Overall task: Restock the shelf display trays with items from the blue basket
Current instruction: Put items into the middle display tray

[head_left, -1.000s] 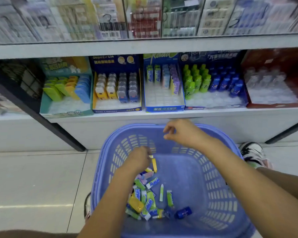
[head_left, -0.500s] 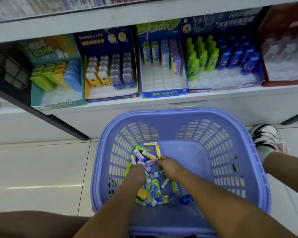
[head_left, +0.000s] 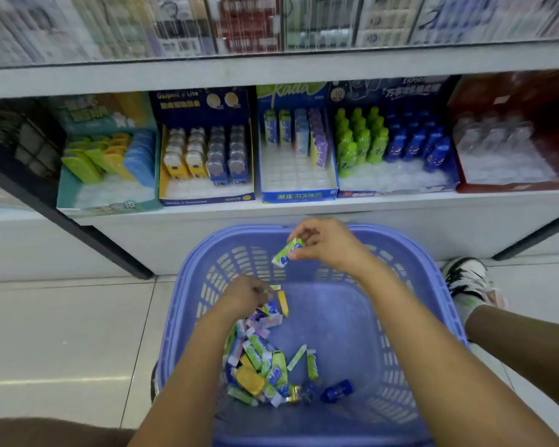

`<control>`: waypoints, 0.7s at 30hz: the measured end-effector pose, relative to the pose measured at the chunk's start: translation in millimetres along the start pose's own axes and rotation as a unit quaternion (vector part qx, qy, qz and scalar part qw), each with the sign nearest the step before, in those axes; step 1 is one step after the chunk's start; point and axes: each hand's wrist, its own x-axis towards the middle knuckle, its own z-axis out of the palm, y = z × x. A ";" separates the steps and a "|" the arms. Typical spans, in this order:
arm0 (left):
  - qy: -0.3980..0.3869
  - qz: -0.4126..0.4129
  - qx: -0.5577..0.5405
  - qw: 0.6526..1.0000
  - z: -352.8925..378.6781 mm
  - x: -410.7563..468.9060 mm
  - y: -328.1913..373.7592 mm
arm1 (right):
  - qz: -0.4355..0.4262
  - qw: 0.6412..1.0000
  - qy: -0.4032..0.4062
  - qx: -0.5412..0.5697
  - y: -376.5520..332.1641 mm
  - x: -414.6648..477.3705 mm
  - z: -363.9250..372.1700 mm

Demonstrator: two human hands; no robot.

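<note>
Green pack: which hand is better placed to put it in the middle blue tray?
Right. The right hand pinches the green pack above the far rim of the blue basket, nearest the middle blue tray. The left hand is low on the loose pile.

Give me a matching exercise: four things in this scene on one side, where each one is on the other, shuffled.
1. green pack
2. loose blue bottle
3. green bottles
4. shoe

A. on the floor beside the blue basket
B. upright in a shelf tray
C. pinched by the right hand
D. lying inside the blue basket

Pairs: 1-C, 2-D, 3-B, 4-A
</note>
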 end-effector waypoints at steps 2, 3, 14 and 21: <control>0.029 0.050 -0.084 0.995 -22.6 -5.4 22.5 | -0.062 0.996 0.044 0.051 -30.9 -2.9 -16.5; 0.050 0.074 -0.123 0.988 -33.8 -9.9 34.1 | -0.095 0.991 0.078 0.054 -42.6 -2.9 -23.5; 0.177 0.159 -0.497 0.835 -90.2 -49.4 91.5 | -0.132 0.945 0.266 -0.135 -105.5 97.1 -64.5; 0.153 0.138 -0.541 0.815 -95.3 -42.3 87.9 | -0.104 0.963 0.200 -0.149 -110.5 133.4 -63.2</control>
